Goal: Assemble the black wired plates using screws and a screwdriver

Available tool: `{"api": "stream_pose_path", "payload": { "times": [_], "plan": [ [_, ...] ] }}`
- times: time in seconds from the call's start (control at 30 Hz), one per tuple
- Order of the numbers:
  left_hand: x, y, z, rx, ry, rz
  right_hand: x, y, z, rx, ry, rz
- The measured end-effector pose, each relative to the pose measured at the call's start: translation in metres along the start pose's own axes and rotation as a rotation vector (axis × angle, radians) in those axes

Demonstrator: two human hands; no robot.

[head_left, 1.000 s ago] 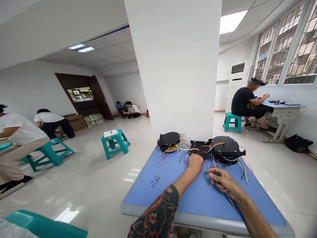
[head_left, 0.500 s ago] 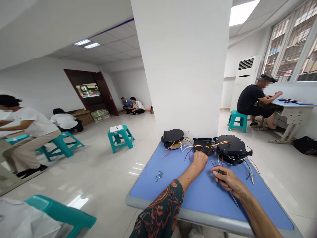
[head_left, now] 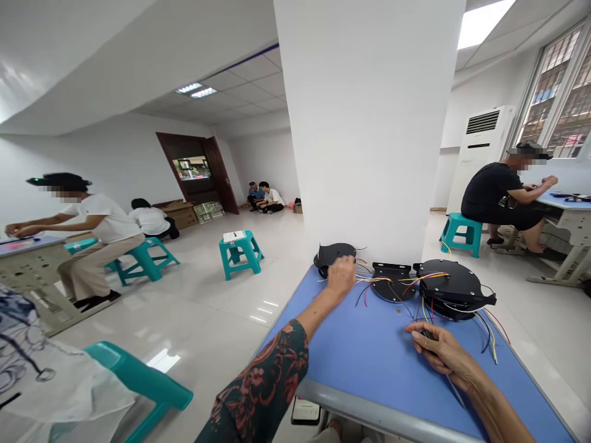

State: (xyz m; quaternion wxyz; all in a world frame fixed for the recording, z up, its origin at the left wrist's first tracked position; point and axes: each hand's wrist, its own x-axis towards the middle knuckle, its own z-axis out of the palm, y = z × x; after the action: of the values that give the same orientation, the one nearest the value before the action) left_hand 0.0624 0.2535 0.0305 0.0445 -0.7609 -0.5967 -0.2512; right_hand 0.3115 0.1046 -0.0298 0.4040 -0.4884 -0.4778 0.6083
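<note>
Black wired housings [head_left: 450,283] lie along the table [head_left: 369,363] at its far edge. Your right hand [head_left: 438,349] grips a thin metal tool [head_left: 455,386]; your left hand [head_left: 342,277] closes on colored wires [head_left: 373,279], which sprawl loose, none visibly fastened yet. Beyond, a co-worker [head_left: 498,197] sits working.
</note>
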Motion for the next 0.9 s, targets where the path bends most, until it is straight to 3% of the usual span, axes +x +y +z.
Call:
{"api": "stream_pose_path", "payload": {
  "times": [0.1,0.17,0.3,0.53,0.73,0.9],
  "plan": [
    [0.029,-0.050,-0.016,-0.044,0.078,-0.289,0.001,0.000,-0.001,-0.007,-0.013,0.008],
    [0.042,-0.079,-0.018,-0.098,0.057,-0.450,0.001,0.001,-0.001,-0.004,-0.012,0.014],
    [0.051,-0.111,-0.006,-0.254,-0.021,-0.596,-0.001,0.002,0.001,0.000,-0.013,0.032],
    [0.060,-0.113,0.008,-0.522,-0.116,-0.656,-0.002,0.004,0.005,-0.018,0.035,0.028],
    [0.072,-0.118,-0.001,-0.658,-0.200,-0.708,-0.003,0.006,0.013,-0.059,0.125,-0.002],
    [0.075,-0.120,-0.015,-0.764,-0.201,-0.749,-0.002,0.009,0.013,-0.123,0.117,0.033]
  ]
}}
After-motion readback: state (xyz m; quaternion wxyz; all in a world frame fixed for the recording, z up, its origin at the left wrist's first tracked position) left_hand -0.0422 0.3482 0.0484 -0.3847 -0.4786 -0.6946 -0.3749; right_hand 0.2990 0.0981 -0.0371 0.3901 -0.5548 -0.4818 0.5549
